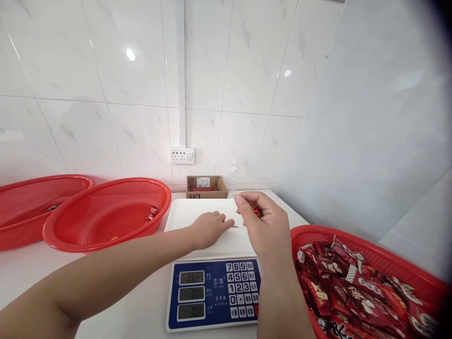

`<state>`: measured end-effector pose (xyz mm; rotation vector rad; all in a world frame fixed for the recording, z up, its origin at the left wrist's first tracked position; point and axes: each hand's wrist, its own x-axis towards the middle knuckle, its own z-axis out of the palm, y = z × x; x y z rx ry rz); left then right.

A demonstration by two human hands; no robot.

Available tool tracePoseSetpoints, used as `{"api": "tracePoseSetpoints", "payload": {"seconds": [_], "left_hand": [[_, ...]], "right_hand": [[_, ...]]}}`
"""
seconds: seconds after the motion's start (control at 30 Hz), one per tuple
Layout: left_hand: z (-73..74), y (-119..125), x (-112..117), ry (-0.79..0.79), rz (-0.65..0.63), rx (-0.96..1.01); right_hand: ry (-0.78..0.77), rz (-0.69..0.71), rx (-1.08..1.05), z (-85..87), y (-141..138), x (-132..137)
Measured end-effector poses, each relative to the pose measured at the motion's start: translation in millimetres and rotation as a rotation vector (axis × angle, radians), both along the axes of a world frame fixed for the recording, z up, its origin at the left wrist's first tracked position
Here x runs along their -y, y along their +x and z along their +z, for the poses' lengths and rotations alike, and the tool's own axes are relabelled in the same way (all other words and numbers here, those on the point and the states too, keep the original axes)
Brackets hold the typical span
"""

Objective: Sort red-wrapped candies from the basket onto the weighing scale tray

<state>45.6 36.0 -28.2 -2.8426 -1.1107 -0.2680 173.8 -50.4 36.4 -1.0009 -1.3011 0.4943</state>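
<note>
A white weighing scale (183, 214) with a blue keypad panel (215, 296) stands in front of me. Over its white plate, my left hand (211, 230) is closed with curled fingers; a small thin bit shows at its fingertips, too little to name. My right hand (264, 219) is raised above the plate's right side, its fingers wrapped round a small red snack packet (255, 210), mostly hidden in the palm. Just right of that wrist, a red basket (328, 230) holds many red and dark red snack packets (353, 287).
Two red perforated baskets (106, 207) stand at the left; the nearer one holds a few small packets (151, 214). Behind the scale are a cardboard box (207, 194) and a clear plastic item (232, 175). A wall socket (182, 155) sits above on the tiled wall.
</note>
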Motion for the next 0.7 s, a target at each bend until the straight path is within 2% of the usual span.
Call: {"api": "tracePoseSetpoints", "payload": {"seconds": [0.1, 0.23, 0.33, 0.4, 0.5, 0.6, 0.63, 0.7], "left_hand": [[22.9, -36, 8, 0.021, 0.193, 0.005], [50.7, -95, 18, 0.045, 0.488, 0.067], [59.5, -130, 27, 0.004, 0.657, 0.117], [60.1, -136, 35, -0.038, 0.698, 0.17], [57.9, -118, 51, -0.156, 0.601, 0.29], [56.8, -80, 69, -0.31, 0.362, 0.422], [56.7, -67, 75, -0.402, 0.233, 0.564], [56.6, -47, 83, -0.54, 0.107, 0.77]], "right_hand": [[0.007, -0.004, -0.003, -0.7, 3, -1], [0.021, -0.011, 0.024, -2.7, 9, -4], [0.035, 0.013, 0.06, -5.8, 8, -8], [0.036, 0.046, 0.068, -9.0, 4, -11], [0.026, 0.11, 0.069, -14.9, -10, -12], [0.038, 0.177, 0.06, -19.8, -27, -10], [0.035, 0.205, 0.048, -20.7, -31, -9], [0.012, 0.246, 0.005, -21.3, -36, -6]]}}
